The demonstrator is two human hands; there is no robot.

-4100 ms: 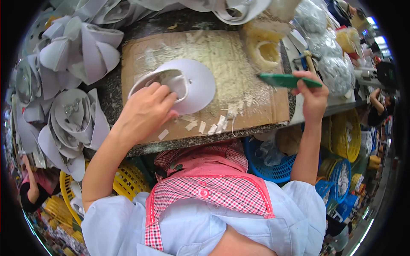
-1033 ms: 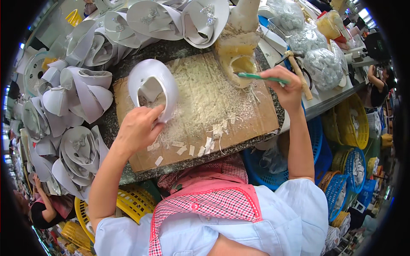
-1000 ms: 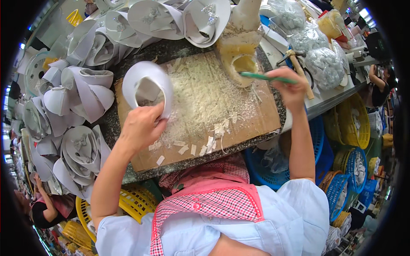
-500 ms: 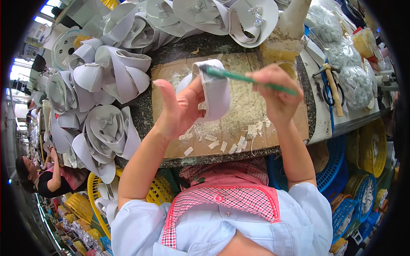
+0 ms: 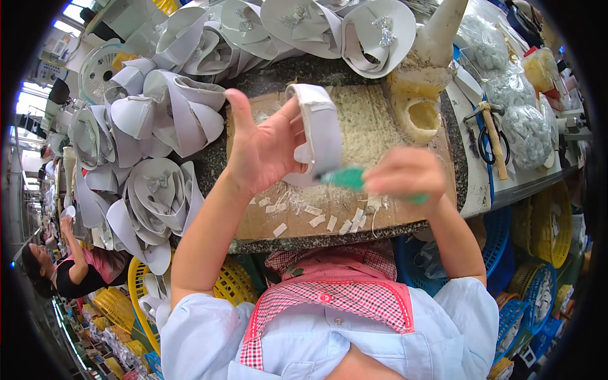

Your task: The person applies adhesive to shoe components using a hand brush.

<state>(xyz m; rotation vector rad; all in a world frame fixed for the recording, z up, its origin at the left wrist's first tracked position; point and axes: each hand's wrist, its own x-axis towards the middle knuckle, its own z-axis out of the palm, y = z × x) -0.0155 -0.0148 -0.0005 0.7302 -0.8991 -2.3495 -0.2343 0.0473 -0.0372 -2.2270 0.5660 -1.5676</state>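
Note:
My left hand [image 5: 263,149] holds a white shoe upper [image 5: 320,130] raised above the brown work board [image 5: 380,126], fingers spread along its inner side. My right hand [image 5: 405,174] grips a green-handled brush [image 5: 345,178], blurred with motion, whose tip meets the lower edge of the white upper. Small white strips [image 5: 316,218] lie scattered on the board's near edge below both hands.
Piles of white uppers [image 5: 158,126] cover the table's left and back. A glue-crusted pot [image 5: 421,117] stands at the board's right, with a hammer and scissors [image 5: 491,136] beyond. Yellow and blue baskets [image 5: 538,228] sit under the table. Another person [image 5: 63,272] works far left.
My left hand lifted the white upper off the board and turned it edge-on. My right hand brought the green brush from the pot across to the upper's lower edge.

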